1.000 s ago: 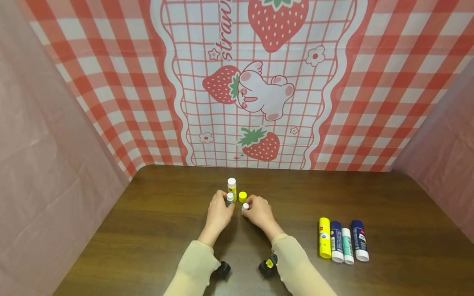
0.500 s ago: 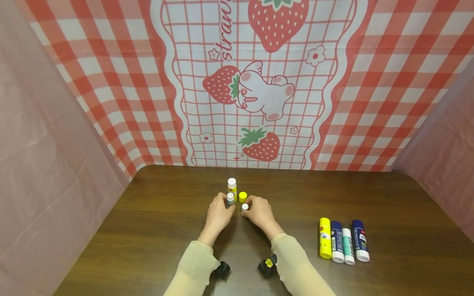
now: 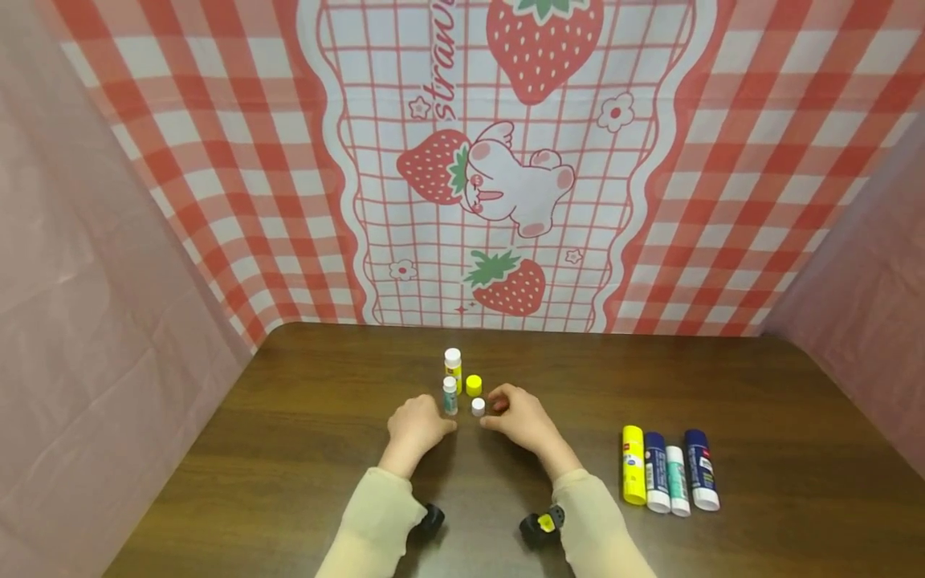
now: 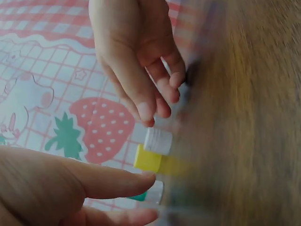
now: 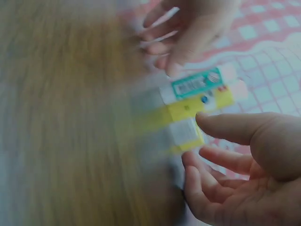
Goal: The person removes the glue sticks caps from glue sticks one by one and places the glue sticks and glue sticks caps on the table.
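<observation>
A small glue stick with a green label stands upright and uncapped near the middle of the table. Just behind it rises a yellow glue stick, also without its cap. To their right are a yellow cap and, nearer me, a white cap. My left hand is beside the green-labelled stick, holding nothing, thumb and fingers apart. On the other side, my right hand has spread fingers around the white cap without gripping it.
Several capped glue sticks lie in a row at the right: a yellow one, two dark blue ones and a small green one. A strawberry-print cloth hangs behind the table. Both wrist views are partly blurred.
Both hands have let go: the left has released the green-labelled glue stick and drawn back left, the right has released the white cap and moved right. Stick and cap stay standing.
</observation>
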### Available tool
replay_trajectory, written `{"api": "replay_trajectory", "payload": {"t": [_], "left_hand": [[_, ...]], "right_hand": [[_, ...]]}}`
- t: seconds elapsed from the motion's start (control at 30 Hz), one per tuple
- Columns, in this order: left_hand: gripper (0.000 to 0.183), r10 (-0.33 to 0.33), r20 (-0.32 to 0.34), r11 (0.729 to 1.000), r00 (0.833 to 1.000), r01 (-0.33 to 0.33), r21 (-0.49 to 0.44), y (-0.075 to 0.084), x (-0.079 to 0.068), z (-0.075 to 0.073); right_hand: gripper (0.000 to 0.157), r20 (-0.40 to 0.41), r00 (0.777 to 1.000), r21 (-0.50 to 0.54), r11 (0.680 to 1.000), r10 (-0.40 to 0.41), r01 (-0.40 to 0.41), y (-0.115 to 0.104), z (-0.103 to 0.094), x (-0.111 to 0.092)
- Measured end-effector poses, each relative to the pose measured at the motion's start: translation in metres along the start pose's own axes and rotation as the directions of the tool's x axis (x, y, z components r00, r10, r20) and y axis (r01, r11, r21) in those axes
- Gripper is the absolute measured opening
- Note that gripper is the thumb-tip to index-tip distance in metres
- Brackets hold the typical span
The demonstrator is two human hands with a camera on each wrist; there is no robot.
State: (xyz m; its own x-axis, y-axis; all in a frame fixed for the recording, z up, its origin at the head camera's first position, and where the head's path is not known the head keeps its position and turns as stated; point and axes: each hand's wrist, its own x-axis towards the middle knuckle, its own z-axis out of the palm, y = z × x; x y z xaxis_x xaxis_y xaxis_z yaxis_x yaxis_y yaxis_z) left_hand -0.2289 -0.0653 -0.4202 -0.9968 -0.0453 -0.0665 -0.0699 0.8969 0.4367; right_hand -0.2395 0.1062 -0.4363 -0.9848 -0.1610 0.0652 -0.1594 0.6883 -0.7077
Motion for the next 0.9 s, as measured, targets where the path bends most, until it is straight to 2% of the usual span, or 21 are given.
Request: {"api": "replay_trajectory", "payload": {"t": [0.13,0.23,0.33,0.43,0.53,0.63,0.7,0.77,0.83,0.9], "left_hand": [[0.035,0.030,0.013,0.998,0.999,-0.030,0.055,0.011,-0.006,-0.001],[0.033,0.088,-0.009,0.992,0.996,-0.087,0.089,0.022,-0.012,0.002],[0.031,0.164,-0.039,0.978,0.986,-0.157,0.135,0.034,-0.018,0.008],[0.029,0.272,-0.055,0.951,0.961,-0.260,0.164,0.045,-0.026,0.015],[0.024,0.378,-0.050,0.918,0.924,-0.367,0.150,0.053,-0.033,0.022],[0.023,0.453,-0.051,0.886,0.890,-0.444,0.136,0.057,-0.038,0.030],[0.024,0.504,-0.049,0.858,0.863,-0.493,0.143,0.060,-0.043,0.035],[0.025,0.562,-0.028,0.819,0.827,-0.551,0.159,0.064,-0.049,0.040],[0.024,0.650,0.022,0.746,0.759,-0.644,0.168,0.071,-0.056,0.044],[0.023,0.735,0.093,0.655,0.672,-0.738,0.161,0.077,-0.062,0.046]], "right_hand": [[0.030,0.027,1.000,0.028,1.000,0.009,-0.010,0.006,-0.015,-0.008],[0.029,0.069,0.997,0.022,1.000,-0.014,0.013,0.009,-0.032,-0.013],[0.031,0.108,0.993,0.036,0.999,-0.038,0.034,0.012,-0.053,-0.017],[0.029,0.100,0.993,0.022,0.998,-0.056,0.054,0.017,-0.076,-0.025],[0.026,0.047,0.998,-0.042,0.998,-0.050,0.052,0.023,-0.094,-0.034],[0.026,0.020,0.999,-0.101,0.994,-0.029,0.031,0.032,-0.105,-0.041],[0.028,0.021,1.000,-0.138,0.990,-0.015,0.018,0.038,-0.111,-0.045],[0.029,0.030,1.000,-0.174,0.985,-0.001,0.006,0.044,-0.115,-0.049],[0.032,0.037,0.999,-0.200,0.979,0.033,-0.025,0.051,-0.121,-0.053],[0.034,0.045,0.997,-0.216,0.975,0.066,-0.055,0.057,-0.128,-0.055]]}}
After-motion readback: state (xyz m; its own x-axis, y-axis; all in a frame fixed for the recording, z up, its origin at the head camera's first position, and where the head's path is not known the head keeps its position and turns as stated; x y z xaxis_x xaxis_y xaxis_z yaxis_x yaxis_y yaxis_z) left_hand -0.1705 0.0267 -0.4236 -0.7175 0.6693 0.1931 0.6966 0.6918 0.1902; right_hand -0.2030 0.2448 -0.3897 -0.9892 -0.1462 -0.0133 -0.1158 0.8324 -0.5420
